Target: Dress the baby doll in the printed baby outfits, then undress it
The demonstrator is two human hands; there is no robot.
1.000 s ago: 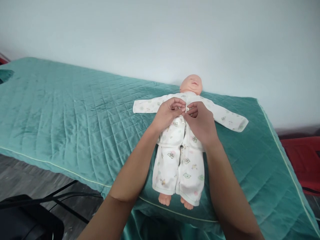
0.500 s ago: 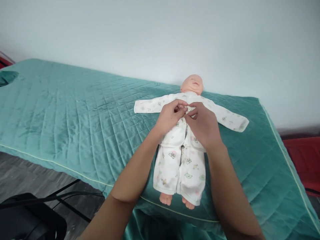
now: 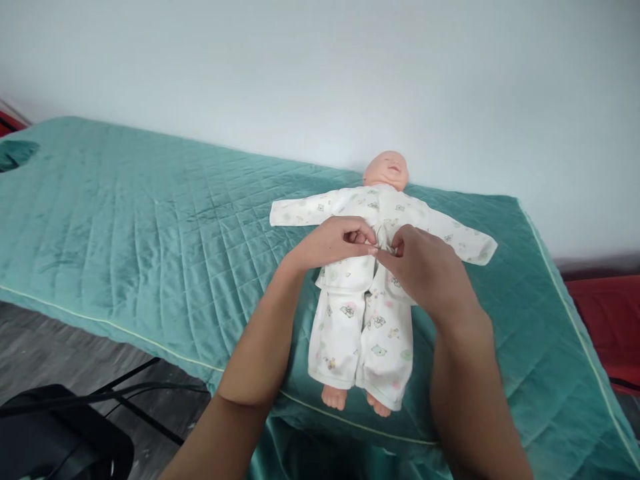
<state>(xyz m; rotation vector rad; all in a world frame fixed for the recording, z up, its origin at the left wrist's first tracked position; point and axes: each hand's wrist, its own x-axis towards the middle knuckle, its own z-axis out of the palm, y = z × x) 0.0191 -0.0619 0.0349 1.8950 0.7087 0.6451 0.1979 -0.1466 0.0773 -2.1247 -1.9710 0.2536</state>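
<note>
A baby doll (image 3: 387, 170) lies on its back, its head toward the wall and its bare feet toward me. It wears a white printed shirt (image 3: 345, 273) with long sleeves spread to both sides, and matching trousers (image 3: 337, 333). Over the doll's middle, my left hand (image 3: 343, 239) pinches the shirt's front opening from the left. My right hand (image 3: 425, 267) pinches the other side of the same opening, its fingertips meeting the left ones. The fingers cover whatever small fastening is between them. Below the hands the shirt front hangs apart in a narrow gap.
A green quilted cover (image 3: 150, 233) lies over the long table or bed under the doll. Behind it stands a pale wall (image 3: 300, 73). A red object (image 3: 605, 327) is at the right, and a black item (image 3: 60, 433) with dark bars is at the lower left.
Both hands have moved down the shirt front, from the chest to the belly. The upper front, covered before, now shows with its edges together. The doll stays in nearly the same place.
</note>
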